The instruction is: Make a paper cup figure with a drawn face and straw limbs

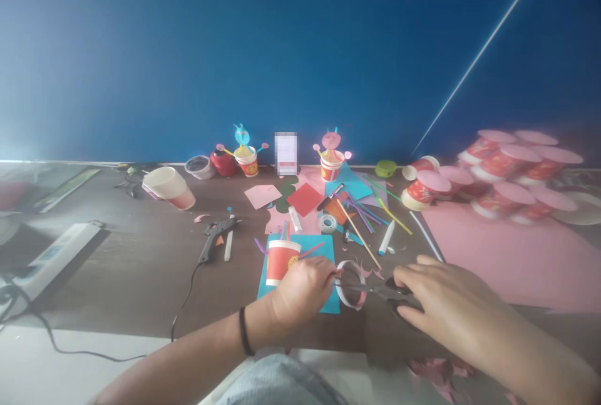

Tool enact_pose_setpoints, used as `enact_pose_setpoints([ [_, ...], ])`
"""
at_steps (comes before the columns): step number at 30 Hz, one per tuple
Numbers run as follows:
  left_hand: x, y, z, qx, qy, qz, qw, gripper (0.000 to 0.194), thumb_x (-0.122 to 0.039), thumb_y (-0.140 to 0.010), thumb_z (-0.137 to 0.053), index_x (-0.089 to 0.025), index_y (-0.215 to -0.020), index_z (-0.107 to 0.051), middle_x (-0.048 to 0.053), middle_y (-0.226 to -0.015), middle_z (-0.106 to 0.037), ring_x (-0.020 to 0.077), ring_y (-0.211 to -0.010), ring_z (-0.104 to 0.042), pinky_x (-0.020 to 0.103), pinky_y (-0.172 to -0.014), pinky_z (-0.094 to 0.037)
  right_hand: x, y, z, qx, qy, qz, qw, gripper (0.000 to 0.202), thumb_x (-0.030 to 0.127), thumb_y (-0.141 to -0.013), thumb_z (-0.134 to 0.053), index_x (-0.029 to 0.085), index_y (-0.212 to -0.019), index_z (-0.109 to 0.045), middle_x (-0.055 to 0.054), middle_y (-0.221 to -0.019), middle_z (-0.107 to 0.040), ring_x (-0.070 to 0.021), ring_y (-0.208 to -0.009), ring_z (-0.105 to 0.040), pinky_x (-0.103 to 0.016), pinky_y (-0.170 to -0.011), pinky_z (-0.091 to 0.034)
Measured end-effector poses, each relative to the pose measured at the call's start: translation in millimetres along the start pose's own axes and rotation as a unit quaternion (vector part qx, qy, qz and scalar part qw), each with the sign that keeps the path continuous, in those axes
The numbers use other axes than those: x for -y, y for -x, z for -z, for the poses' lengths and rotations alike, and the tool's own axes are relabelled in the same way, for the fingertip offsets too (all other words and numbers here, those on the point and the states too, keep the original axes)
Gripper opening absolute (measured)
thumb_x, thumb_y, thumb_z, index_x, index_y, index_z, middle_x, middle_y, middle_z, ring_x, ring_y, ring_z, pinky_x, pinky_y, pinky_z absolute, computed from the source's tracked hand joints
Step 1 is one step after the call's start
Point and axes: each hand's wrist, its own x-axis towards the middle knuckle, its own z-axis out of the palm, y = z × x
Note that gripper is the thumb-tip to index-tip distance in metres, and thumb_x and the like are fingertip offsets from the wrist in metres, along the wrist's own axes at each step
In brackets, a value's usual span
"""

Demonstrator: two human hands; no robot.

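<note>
My right hand (pixel 441 292) grips the dark handles of a pair of scissors (pixel 382 291). The blades point left, their tips close to the fingers of my left hand (pixel 307 283). Those fingers are pinched round a small red paper piece (pixel 339 272), mostly hidden. Just behind my left hand a red paper cup (pixel 282 262) stands on a blue paper sheet (pixel 319 248), with coloured sticks poking out of it. A white tape roll (pixel 346 302) lies under the blades, partly covered by them.
A glue gun (pixel 216 235) lies to the left, its cord trailing forward. Stacked cups (pixel 169 187) and a power strip (pixel 56 261) are farther left. Two cup figures (pixel 247 161) stand by the wall. Many red cups with pink discs (pixel 511 164) crowd the right.
</note>
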Motion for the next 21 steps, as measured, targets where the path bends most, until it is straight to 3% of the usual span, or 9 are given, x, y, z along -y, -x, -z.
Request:
enact_pose_setpoints([
  [13,-4.7,-2.5,4.1,0.024,-0.048,-0.020,0.998,0.017,-0.018,-0.088,-0.048,-0.016,-0.080,-0.063,0.005,-0.077,-0.067,0.0171,-0.072,-0.063,0.028,-0.069,-0.050,2.7,-14.9,14.0,0.047,-0.007,-0.006,0.999,0.009,0.016,-0.068,-0.056,0.025,-0.067,-0.055,0.000,-0.064,-0.053,-0.0160,-0.053,-0.050,-0.026,-0.050,-0.026],
  [21,-1.0,-3.3,0.9,0.032,-0.060,-0.105,0.992,0.018,-0.015,-0.089,-0.046,-0.017,-0.095,-0.063,0.006,-0.080,-0.066,0.0176,-0.075,-0.063,0.028,-0.070,-0.049,8.2,-29.8,21.0,0.075,0.008,0.032,0.997,0.006,0.017,-0.067,-0.059,0.023,-0.067,-0.058,-0.001,-0.064,-0.057,-0.0192,-0.061,-0.057,-0.027,-0.052,-0.031],
])
